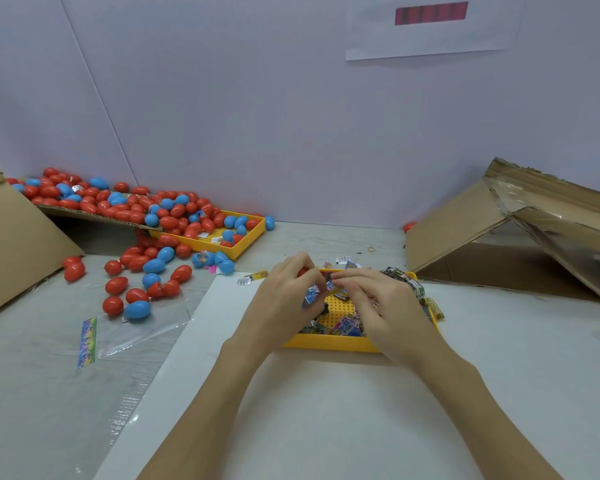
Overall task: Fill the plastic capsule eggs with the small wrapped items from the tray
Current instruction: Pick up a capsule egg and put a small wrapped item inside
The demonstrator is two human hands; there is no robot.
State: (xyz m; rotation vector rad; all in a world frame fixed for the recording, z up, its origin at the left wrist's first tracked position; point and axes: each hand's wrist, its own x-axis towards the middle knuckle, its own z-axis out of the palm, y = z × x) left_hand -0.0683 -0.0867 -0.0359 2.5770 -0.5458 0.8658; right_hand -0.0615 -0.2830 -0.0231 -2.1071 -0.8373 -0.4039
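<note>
A cardboard box (520, 237) lies tipped on its side at the right of the frame, its flaps open and streaked with clear tape. Another cardboard piece (11, 244) slopes at the left edge. A white paper sheet (430, 26) with a dark red bar hangs on the wall at upper right. On the grey tabletop (32, 375), a clear plastic bag (132, 334) with a colourful header strip lies at lower left. A small rubber band (371, 249) rests near the back wall, centre right.

No legible text; wall sheet (430, 27) bears blurred red bar; wrapper (244, 281) print unreadable
</note>
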